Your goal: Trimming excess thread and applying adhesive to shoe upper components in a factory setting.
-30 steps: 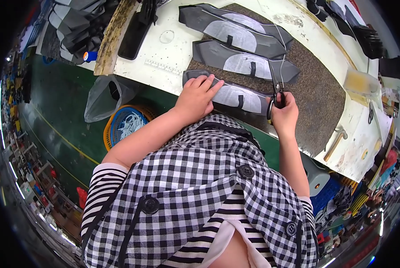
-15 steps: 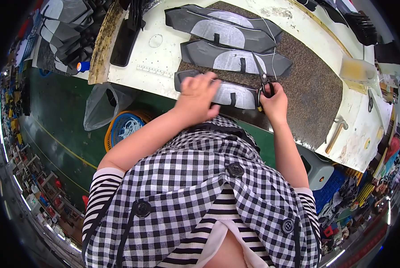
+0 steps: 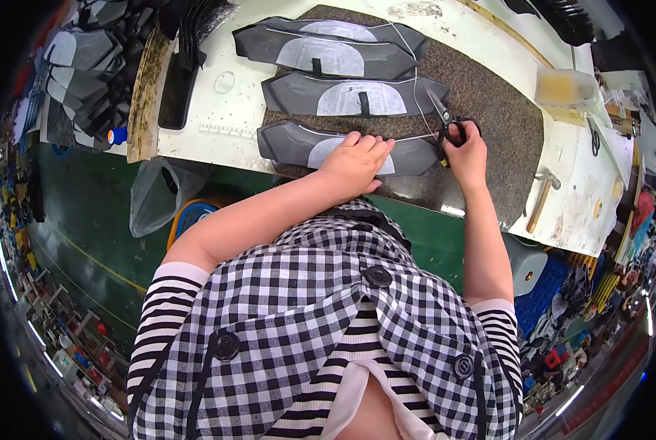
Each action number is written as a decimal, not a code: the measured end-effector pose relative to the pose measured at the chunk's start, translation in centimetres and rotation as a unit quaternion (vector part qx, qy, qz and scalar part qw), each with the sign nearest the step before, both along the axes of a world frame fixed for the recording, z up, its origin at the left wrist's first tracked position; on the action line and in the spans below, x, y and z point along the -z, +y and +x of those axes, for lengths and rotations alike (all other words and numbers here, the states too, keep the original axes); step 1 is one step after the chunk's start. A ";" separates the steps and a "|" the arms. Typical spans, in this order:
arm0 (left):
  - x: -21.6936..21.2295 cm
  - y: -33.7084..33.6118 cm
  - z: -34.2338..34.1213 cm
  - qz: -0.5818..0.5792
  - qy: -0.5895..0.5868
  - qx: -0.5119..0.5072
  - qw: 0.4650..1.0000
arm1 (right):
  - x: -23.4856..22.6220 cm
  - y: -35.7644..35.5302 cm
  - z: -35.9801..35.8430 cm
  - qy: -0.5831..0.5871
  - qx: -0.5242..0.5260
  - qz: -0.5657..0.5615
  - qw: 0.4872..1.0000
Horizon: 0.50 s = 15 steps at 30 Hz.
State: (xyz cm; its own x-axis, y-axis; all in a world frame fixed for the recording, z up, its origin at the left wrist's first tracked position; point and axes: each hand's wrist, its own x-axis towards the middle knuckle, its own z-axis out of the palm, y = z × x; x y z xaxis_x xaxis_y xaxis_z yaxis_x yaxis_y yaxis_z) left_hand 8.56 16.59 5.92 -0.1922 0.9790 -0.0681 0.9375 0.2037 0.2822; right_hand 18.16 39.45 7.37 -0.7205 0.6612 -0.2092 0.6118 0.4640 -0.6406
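Three dark grey shoe-upper pieces with pale half-round patches lie in a row on a speckled brown mat. My left hand presses flat on the nearest grey piece, fingers together over its pale patch. My right hand grips black-handled scissors at the right end of that piece, blades pointing away from me beside a thin white thread. The middle piece and the far piece lie untouched beyond.
The white worktable carries a black flat tool and a worn wooden strip at the left, a hammer and a yellowish tub at the right. Stacked grey pieces lie far left. A plastic bag hangs below the table edge.
My left hand has settled flatter on the nearest piece. My right hand with the scissors has stayed at the piece's right end; the view has shifted slightly.
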 end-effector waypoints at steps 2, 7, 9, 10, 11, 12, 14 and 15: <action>-0.4 0.4 0.0 -0.008 0.031 0.014 0.999 | 0.6 0.5 0.2 0.026 -0.003 0.034 0.999; 0.0 0.1 -0.2 0.020 0.032 0.008 0.999 | -2.4 -0.6 3.1 0.021 -0.016 0.143 0.989; -0.2 0.1 -0.3 0.015 0.026 0.015 0.999 | -5.1 -2.3 5.1 -0.023 -0.021 0.124 0.992; -0.3 0.2 -0.4 -0.003 0.026 0.022 0.999 | -5.9 -2.9 6.3 -0.117 -0.064 0.113 0.985; -0.3 0.3 -0.4 -0.022 0.028 0.027 0.999 | -6.3 -3.2 7.0 -0.208 -0.106 0.099 0.967; -0.3 0.4 -0.5 -0.020 0.028 0.028 0.999 | -6.0 -3.3 7.7 -0.208 -0.104 0.101 0.967; -0.3 0.4 -0.4 -0.024 0.035 0.030 0.999 | -5.2 -3.5 8.6 -0.236 -0.113 0.150 0.953; -0.4 0.5 -0.4 -0.023 0.035 0.030 0.999 | -5.1 -3.4 8.6 -0.236 -0.112 0.150 0.953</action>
State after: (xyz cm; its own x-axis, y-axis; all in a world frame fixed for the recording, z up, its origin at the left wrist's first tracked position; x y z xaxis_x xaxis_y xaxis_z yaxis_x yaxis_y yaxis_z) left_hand 8.19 17.06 6.28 -0.1384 0.9850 -0.1026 0.9654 0.1573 0.2078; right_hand 26.73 36.07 12.49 -0.7232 0.5823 -0.3714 0.6626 0.7366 -0.1355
